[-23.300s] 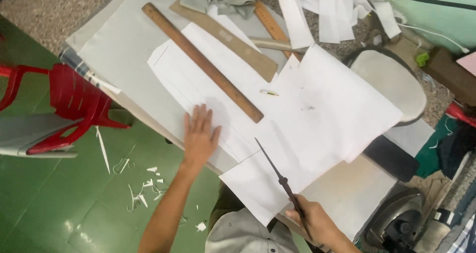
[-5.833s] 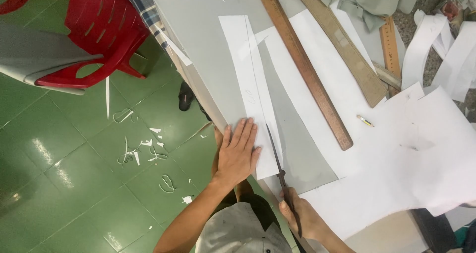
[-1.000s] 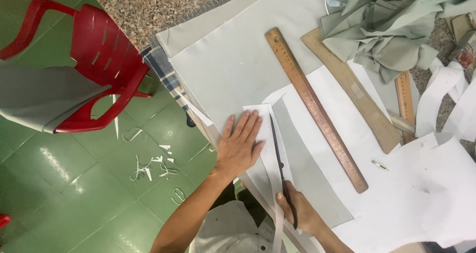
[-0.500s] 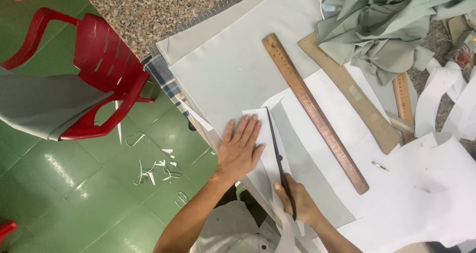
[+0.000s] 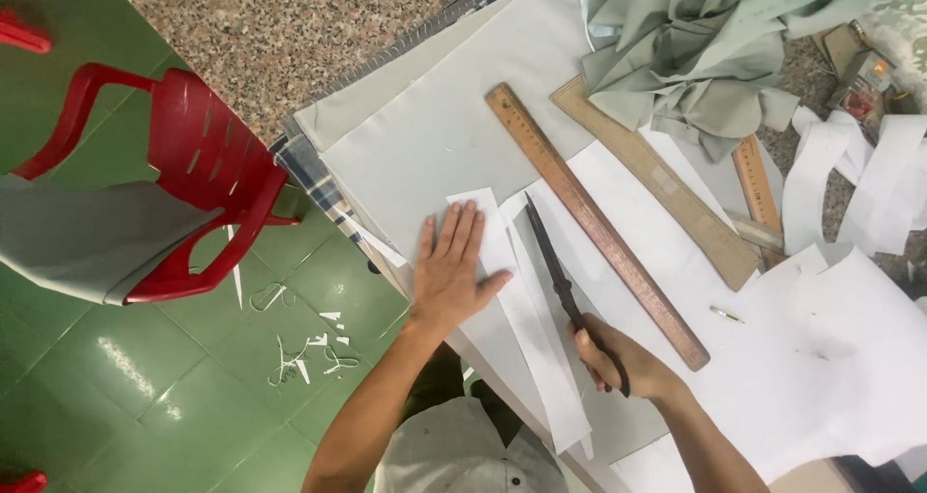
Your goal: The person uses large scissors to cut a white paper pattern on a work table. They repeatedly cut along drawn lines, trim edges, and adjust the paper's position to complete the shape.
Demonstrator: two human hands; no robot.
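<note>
our left hand (image 5: 449,271) lies flat, fingers spread, pressing a long white paper strip (image 5: 526,324) onto the grey fabric-covered table (image 5: 425,140). our right hand (image 5: 613,353) grips long dark scissors (image 5: 560,276), blades closed, beside a brown wooden ruler (image 5: 594,223).

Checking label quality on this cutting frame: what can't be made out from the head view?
- Scissors: handles hidden inside the right hand; whether the blades are parted is too fine to tell.
- White paper strip: part lies under the left hand.
- Small object on the paper: too small to identify.
- Curved ruler: top end covered by crumpled fabric.
</note>
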